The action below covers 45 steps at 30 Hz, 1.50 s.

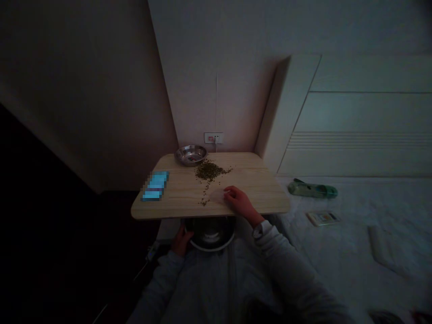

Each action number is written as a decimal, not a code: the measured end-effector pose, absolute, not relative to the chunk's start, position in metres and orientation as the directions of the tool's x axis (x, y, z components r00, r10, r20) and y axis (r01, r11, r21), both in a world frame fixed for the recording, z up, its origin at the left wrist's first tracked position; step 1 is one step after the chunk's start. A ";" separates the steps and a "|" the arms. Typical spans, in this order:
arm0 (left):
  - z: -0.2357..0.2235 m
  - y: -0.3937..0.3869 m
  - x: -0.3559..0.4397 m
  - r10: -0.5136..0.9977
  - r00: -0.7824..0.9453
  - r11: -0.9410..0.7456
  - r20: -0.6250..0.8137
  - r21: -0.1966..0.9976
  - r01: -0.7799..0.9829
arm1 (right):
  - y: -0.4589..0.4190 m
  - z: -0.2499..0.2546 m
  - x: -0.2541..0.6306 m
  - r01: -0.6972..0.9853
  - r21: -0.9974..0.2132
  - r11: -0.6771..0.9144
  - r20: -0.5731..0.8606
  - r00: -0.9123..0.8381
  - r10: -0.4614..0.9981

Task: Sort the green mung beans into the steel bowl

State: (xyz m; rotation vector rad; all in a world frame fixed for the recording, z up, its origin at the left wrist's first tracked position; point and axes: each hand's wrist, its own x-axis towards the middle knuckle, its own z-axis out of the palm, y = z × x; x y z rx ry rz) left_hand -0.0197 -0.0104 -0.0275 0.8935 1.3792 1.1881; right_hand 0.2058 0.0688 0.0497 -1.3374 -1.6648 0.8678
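Holding the near bowl [212, 235] at its left rim, the left hand [181, 240] has its thumb over the edge and its fingers outside, below the near edge of the wooden table [249, 177]. Apart from it, to the right and farther off, the right hand [239, 201] is over the near right part of the tabletop, its fingertips closed on what looks like a thin translucent sheet [218, 195]; its outline is faint.

Small greenish grains [208, 171] lie in a loose heap at the far middle of the table, with a sparse trail running nearer, to the left of the sheet. A shallow steel dish [191, 155] sits at the far left, just beside the heap. Nearer, by the left edge, lies a blue-lit, pixelated rectangle [155, 186].

Behind the table, a socket plate [213, 138] is set in the wall, a thin cable [216, 99] running up from it. To the right, on a pale bed [354, 198], lie a greenish bottle [312, 189] and, nearer, a flat printed item [323, 218].
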 end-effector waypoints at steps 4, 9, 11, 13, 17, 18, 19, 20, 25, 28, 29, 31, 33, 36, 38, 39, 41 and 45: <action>-0.032 -0.011 -0.020 0.958 -0.163 0.221 -0.236 0.969 -0.108 | 0.067 0.052 0.207 0.414 -0.885 0.212 0.174 -0.129 0.976; -0.035 -0.010 -0.021 0.951 -0.172 0.236 -0.257 0.963 -0.134 | 0.068 0.051 0.207 0.385 -0.895 0.227 0.185 -0.142 0.972; -0.036 -0.010 -0.021 0.952 -0.178 0.225 -0.248 0.964 -0.140 | 0.069 0.049 0.207 0.380 -0.898 0.223 0.178 -0.150 0.972; -0.037 -0.009 -0.021 0.955 -0.172 0.216 -0.240 0.965 -0.147 | 0.069 0.048 0.207 0.394 -0.892 0.222 0.173 -0.157 0.972; -0.036 -0.009 -0.021 0.955 -0.157 0.226 -0.252 0.959 -0.169 | 0.069 0.048 0.207 0.441 -0.864 0.242 0.179 -0.180 0.967; -0.036 -0.010 -0.021 0.956 -0.153 0.226 -0.252 0.960 -0.168 | 0.069 0.048 0.207 0.442 -0.863 0.245 0.180 -0.185 0.966; -0.035 -0.010 -0.021 0.957 -0.151 0.223 -0.247 0.961 -0.163 | 0.069 0.048 0.207 0.443 -0.862 0.246 0.180 -0.188 0.966; -0.034 -0.010 -0.020 0.958 -0.153 0.217 -0.241 0.964 -0.156 | 0.069 0.048 0.207 0.443 -0.862 0.246 0.178 -0.190 0.966; -0.033 -0.011 -0.021 0.955 -0.169 0.220 -0.243 0.965 -0.146 | 0.067 0.050 0.207 0.450 -0.863 0.232 0.158 -0.197 0.968; -0.034 -0.011 -0.022 0.958 -0.159 0.211 -0.237 0.963 -0.169 | 0.066 0.052 0.207 0.447 -0.865 0.228 0.150 -0.203 0.968; -0.035 -0.011 -0.023 0.959 -0.158 0.206 -0.233 0.964 -0.170 | 0.065 0.052 0.207 0.444 -0.866 0.230 0.150 -0.207 0.967; -0.036 -0.011 -0.023 0.963 -0.153 0.198 -0.223 0.966 -0.166 | 0.065 0.053 0.207 0.437 -0.868 0.234 0.153 -0.213 0.965; -0.035 -0.011 -0.022 0.964 -0.156 0.190 -0.217 0.967 -0.170 | 0.065 0.053 0.208 0.426 -0.871 0.244 0.161 -0.223 0.962; -0.030 -0.012 -0.021 0.965 -0.143 0.197 -0.219 0.968 -0.154 | 0.064 0.055 0.208 0.423 -0.871 0.250 0.156 -0.243 0.957; -0.026 -0.013 -0.019 0.967 -0.124 0.208 -0.223 0.971 -0.121 | 0.063 0.056 0.208 0.430 -0.869 0.244 0.143 -0.254 0.957; -0.023 -0.014 -0.018 0.966 -0.119 0.217 -0.229 0.971 -0.103 | 0.063 0.057 0.208 0.433 -0.868 0.243 0.140 -0.256 0.956; -0.020 -0.015 -0.016 0.960 -0.124 0.242 -0.250 0.967 -0.078 | 0.063 0.057 0.207 0.435 -0.866 0.247 0.142 -0.258 0.956; -0.018 -0.017 -0.014 0.955 -0.140 0.259 -0.262 0.965 -0.038 | 0.063 0.055 0.208 0.422 -0.874 0.241 0.126 -0.283 0.951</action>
